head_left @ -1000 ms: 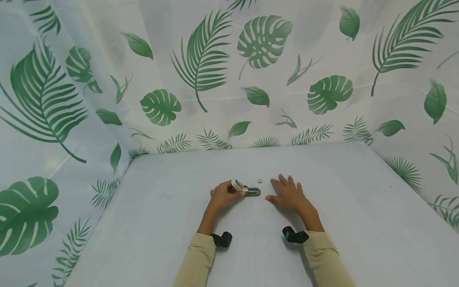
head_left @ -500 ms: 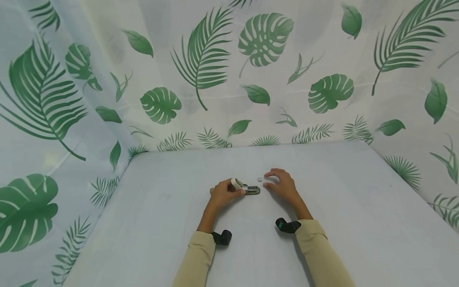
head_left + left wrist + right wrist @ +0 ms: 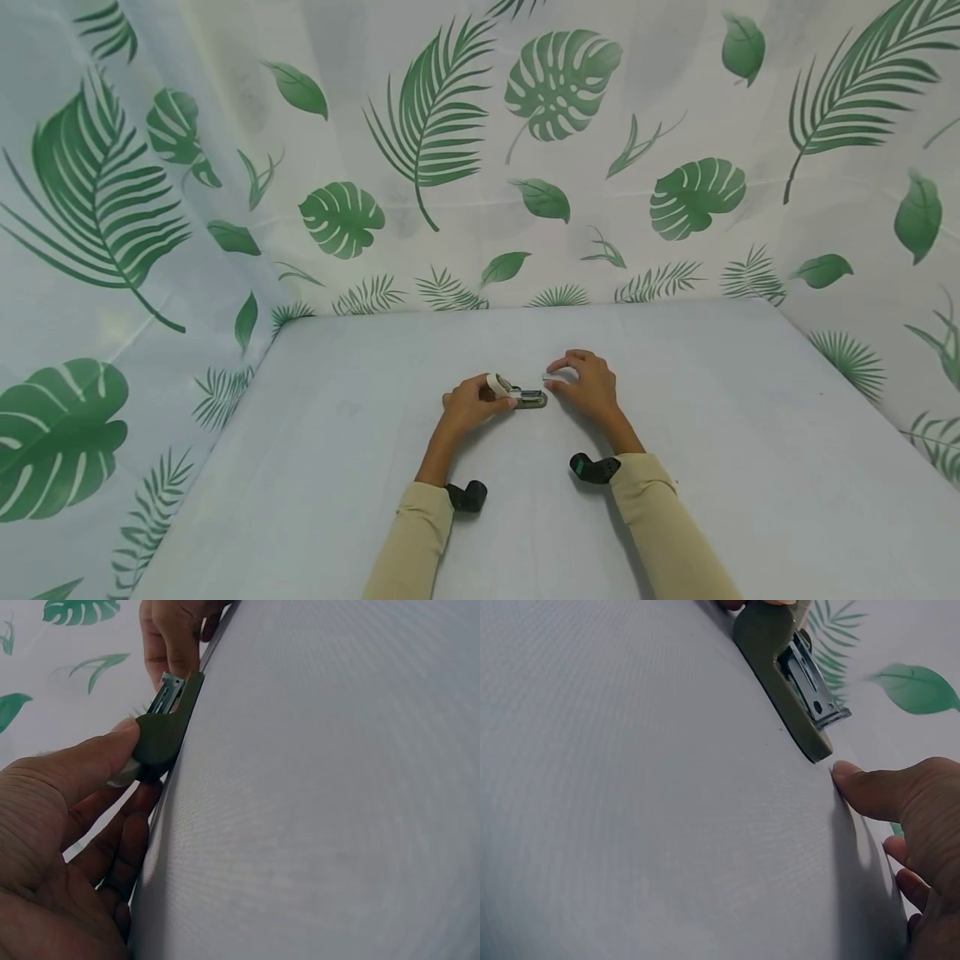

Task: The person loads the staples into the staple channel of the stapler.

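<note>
An olive-green stapler (image 3: 532, 401) lies on the white table, its white-lined top swung up and its metal magazine (image 3: 811, 684) exposed. My left hand (image 3: 468, 406) holds it at the hinge end, with the thumb (image 3: 120, 739) against its side in the left wrist view. Just past the stapler's front end, my right hand (image 3: 594, 388) has thumb and forefinger curled at a small pale strip of staples (image 3: 546, 377), pinching it at its right side. In the right wrist view the thumb (image 3: 866, 787) is near the stapler's tip; the staples are hidden there.
The white table (image 3: 337, 467) runs back to a hanging cloth (image 3: 465, 200) printed with green leaves, which also closes off both sides. A black wrist camera (image 3: 467, 497) sits on the left wrist, another black camera (image 3: 592, 468) on the right.
My right hand has moved left and its spread fingers have curled in to the staple strip, which they now pinch. The left hand keeps holding the stapler in place.
</note>
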### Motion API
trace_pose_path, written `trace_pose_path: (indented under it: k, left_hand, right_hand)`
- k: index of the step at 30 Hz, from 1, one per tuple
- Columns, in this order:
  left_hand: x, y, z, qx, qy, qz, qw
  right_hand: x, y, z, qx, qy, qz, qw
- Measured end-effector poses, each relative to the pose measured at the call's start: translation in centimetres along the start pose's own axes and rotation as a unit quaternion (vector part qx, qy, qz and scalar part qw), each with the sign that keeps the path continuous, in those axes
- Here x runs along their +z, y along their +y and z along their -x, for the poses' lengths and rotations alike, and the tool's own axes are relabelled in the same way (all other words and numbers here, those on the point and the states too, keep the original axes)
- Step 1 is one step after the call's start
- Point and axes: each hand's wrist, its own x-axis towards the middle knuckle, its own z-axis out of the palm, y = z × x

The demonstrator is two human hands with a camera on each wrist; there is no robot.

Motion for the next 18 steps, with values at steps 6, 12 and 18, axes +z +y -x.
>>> trace_pose_path:
  k: [6, 12, 18]
  left_hand:
    - [-0.03, 0.04, 0.06, -0.001, 0.000, 0.000, 1.0000]
    - [-0.02, -0.16, -0.08, 0.002, 0.001, 0.006, 1.0000]
    - [-0.03, -0.25, -0.10, 0.004, 0.003, 0.003, 1.0000]
  right_hand:
    - [0.15, -0.32, 0.13, 0.021, -0.003, -0.002, 1.000]
    - [0.19, -0.54, 0.12, 0.042, -0.007, -0.025, 0.999]
    - [0.17, -0.62, 0.05, 0.047, -0.010, -0.043, 0.998]
